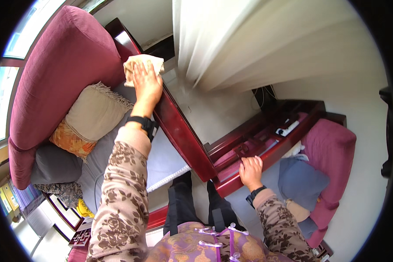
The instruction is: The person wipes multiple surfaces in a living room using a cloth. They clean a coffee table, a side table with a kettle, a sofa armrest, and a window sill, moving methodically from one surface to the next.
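My left hand presses flat on a beige cloth, fingers spread over it. Beneath the cloth is the glossy red-brown wooden armrest of the sofa on the left. My right hand is on the near part of the other sofa's wooden armrest, its fingers bent over the rail. This second armrest has an open slatted frame, with pink upholstery showing between the bars. A white object, perhaps a power strip, lies farther along it. Both wrists wear black bands.
A pale curtain hangs down between the sofas, over a light tiled floor. Cushions, including a fringed cream one, lean on the pink left backrest. A blue-grey cushion lies on the right sofa. Cables hang near the wall.
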The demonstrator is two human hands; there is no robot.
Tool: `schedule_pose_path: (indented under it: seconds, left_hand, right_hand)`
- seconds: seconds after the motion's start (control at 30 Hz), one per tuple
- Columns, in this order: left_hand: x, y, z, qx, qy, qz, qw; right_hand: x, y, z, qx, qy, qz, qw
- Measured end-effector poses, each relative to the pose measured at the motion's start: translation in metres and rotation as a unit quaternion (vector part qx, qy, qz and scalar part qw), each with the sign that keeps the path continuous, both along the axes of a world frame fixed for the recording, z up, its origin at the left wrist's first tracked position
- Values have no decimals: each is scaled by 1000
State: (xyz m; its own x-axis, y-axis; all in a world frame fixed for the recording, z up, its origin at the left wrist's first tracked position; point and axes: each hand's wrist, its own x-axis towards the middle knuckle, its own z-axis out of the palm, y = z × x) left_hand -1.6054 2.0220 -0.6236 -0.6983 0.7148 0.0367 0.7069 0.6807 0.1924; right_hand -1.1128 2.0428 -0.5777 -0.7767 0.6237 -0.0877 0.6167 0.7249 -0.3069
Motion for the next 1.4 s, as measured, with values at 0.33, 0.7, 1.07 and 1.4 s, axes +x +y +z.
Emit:
schedule_pose_path:
  seconds: [0.33, 0.7, 1.07, 1.4]
  left_hand:
    - [219, -85, 18, 37, -46, -76, 995]
    - [334, -159, 43, 211, -298, -134, 921]
    - [445, -139, 40, -3, -181, -358, 916]
    - [466, -46, 43, -56, -160, -382, 909]
  right_hand:
    - [9, -1, -7, 43, 68, -11, 997]
    - [27, 0, -3, -56, 143, -51, 987]
    - [232, 120, 112, 153, 179, -240, 942]
    - [351, 302, 206, 338, 128, -389, 847]
